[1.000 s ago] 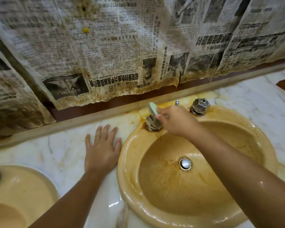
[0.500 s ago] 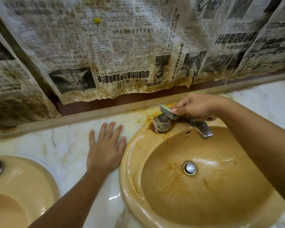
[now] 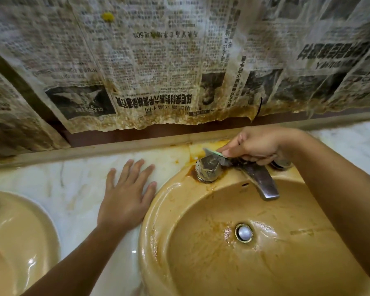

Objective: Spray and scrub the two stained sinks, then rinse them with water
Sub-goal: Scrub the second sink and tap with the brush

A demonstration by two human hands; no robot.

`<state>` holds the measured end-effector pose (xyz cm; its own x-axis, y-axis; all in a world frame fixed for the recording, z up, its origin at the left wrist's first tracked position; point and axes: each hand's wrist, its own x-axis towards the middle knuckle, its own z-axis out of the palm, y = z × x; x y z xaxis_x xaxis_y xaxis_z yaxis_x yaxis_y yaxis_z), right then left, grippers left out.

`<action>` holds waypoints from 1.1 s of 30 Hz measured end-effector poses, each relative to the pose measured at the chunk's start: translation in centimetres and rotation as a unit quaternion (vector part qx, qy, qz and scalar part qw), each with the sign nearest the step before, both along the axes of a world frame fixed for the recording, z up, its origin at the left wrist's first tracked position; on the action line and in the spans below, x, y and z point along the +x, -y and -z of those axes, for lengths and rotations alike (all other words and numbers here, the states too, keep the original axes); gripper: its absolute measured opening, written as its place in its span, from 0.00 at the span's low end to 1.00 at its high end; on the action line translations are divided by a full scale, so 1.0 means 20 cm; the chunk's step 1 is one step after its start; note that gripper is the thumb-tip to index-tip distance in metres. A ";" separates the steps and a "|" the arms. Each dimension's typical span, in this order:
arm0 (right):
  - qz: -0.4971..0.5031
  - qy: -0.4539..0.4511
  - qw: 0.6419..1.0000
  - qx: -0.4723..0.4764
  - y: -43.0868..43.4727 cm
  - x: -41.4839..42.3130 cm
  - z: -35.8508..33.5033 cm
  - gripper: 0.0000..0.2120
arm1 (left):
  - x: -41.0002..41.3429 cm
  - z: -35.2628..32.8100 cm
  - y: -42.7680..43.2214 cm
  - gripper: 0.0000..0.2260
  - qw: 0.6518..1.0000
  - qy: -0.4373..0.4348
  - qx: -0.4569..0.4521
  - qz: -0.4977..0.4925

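Observation:
A tan sink (image 3: 158, 210) streaked with brown stains fills the right half of the view, with a chrome drain plug (image 3: 244, 232) at its bottom. My right hand (image 3: 259, 145) grips a green scrub pad (image 3: 212, 152) and holds it against the base of the dirty metal faucet (image 3: 262, 182), just behind the left tap handle (image 3: 208, 169). My left hand (image 3: 126, 195) lies flat with fingers spread on the marble counter (image 3: 51, 184) beside the sink rim. A second tan sink (image 3: 19, 231) shows at the lower left edge.
Stained old newspaper (image 3: 158, 71) hangs on the wall behind the counter, above a wooden ledge (image 3: 115, 149). The right tap handle (image 3: 283, 164) is mostly hidden under my right wrist. Orange stains spread over the counter behind the faucet.
My right hand has carried the scrub pad from over the left tap handle to behind the faucet base. The view has shifted, uncovering the spout. My left hand stays flat on the counter.

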<state>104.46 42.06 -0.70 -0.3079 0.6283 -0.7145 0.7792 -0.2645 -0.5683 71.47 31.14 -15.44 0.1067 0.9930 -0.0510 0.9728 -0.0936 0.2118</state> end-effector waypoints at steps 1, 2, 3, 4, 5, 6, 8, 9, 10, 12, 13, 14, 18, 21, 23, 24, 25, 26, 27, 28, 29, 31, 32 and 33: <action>0.000 -0.006 1.000 -0.001 0.00 0.01 0.00 0.11 | 0.00 0.00 0.00 0.28 1.000 0.001 0.001 -0.002; 0.003 -0.018 1.000 -0.009 0.00 0.03 0.01 0.11 | 0.01 -0.01 0.00 0.28 1.000 0.002 0.001 -0.003; 0.010 -0.037 0.999 -0.024 0.00 0.04 0.02 0.12 | 0.01 -0.01 0.00 0.28 1.000 0.004 0.003 -0.004; 0.015 -0.057 0.998 -0.038 -0.01 0.06 0.03 0.12 | 0.01 -0.01 0.00 0.28 1.000 0.004 0.004 -0.004; 0.017 -0.068 0.996 -0.047 -0.02 0.07 0.03 0.13 | 0.01 -0.01 0.00 0.28 1.000 0.003 0.005 -0.003; 0.014 -0.066 0.997 -0.047 -0.03 0.07 0.03 0.13 | 0.01 -0.01 0.00 0.27 1.000 0.003 0.006 -0.002; -0.004 -0.043 0.999 -0.030 -0.04 0.04 0.02 0.12 | 0.01 0.00 0.00 0.27 1.000 0.002 0.008 -0.002; -0.010 -0.035 0.999 -0.024 -0.03 0.04 0.01 0.11 | 0.00 0.00 0.00 0.26 1.000 0.000 0.009 -0.002; -0.007 -0.035 0.999 -0.024 -0.02 0.04 0.01 0.11 | 0.00 0.00 0.00 0.26 1.000 -0.002 0.010 -0.002; 0.009 -0.042 0.999 -0.030 0.00 0.05 0.03 0.11 | 0.00 0.00 0.00 0.26 1.000 -0.002 0.013 -0.003; 0.010 -0.035 0.999 -0.026 0.01 0.04 0.04 0.11 | 0.00 0.00 0.00 0.26 1.000 -0.001 0.012 -0.004; 0.008 -0.021 1.000 -0.013 0.02 0.03 0.05 0.10 | 0.00 0.00 0.00 0.27 1.000 -0.002 0.012 -0.003; 0.007 0.004 1.000 0.019 0.05 0.03 0.05 0.09 | 0.00 0.00 0.00 0.27 1.000 0.002 0.012 -0.001; -0.002 0.002 1.000 0.013 0.04 0.06 0.02 0.10 | 0.00 0.00 0.00 0.26 1.000 0.004 0.014 -0.003; -0.018 -0.007 1.000 0.017 0.00 0.05 0.00 0.11 | 0.00 0.01 0.00 0.26 1.000 0.001 0.016 -0.001; -0.028 -0.016 0.999 0.014 -0.03 0.03 -0.01 0.11 | 0.00 0.01 0.00 0.26 1.000 0.000 0.016 -0.002; -0.039 -0.021 0.999 0.006 -0.06 0.01 -0.02 0.12 | 0.00 0.01 0.00 0.26 1.000 -0.001 0.015 -0.003; -0.049 -0.016 0.999 -0.004 -0.09 -0.02 -0.04 0.12 | 0.00 0.01 0.00 0.26 1.000 -0.001 0.015 -0.002; -0.060 -0.006 0.998 -0.012 -0.12 -0.04 -0.06 0.12 | 0.00 0.01 0.00 0.26 1.000 0.000 0.016 -0.002; -0.071 0.005 0.997 -0.019 -0.14 -0.05 -0.07 0.12 | 0.00 0.01 0.00 0.26 1.000 0.002 0.015 -0.001; -0.084 0.011 0.996 -0.027 -0.15 -0.06 -0.09 0.12 | 0.00 0.01 0.00 0.26 1.000 0.004 0.014 -0.001; -0.123 0.011 0.991 -0.054 -0.13 -0.08 -0.12 0.11 | 0.00 0.01 0.00 0.26 1.000 0.002 0.012 0.000; -0.149 0.017 0.986 -0.070 -0.10 -0.09 -0.12 0.10 | 0.00 0.01 0.00 0.26 1.000 0.001 0.013 -0.002; -0.170 0.031 0.982 -0.071 -0.05 -0.12 -0.10 0.10 | 0.00 0.01 0.00 0.26 1.000 0.001 0.012 -0.002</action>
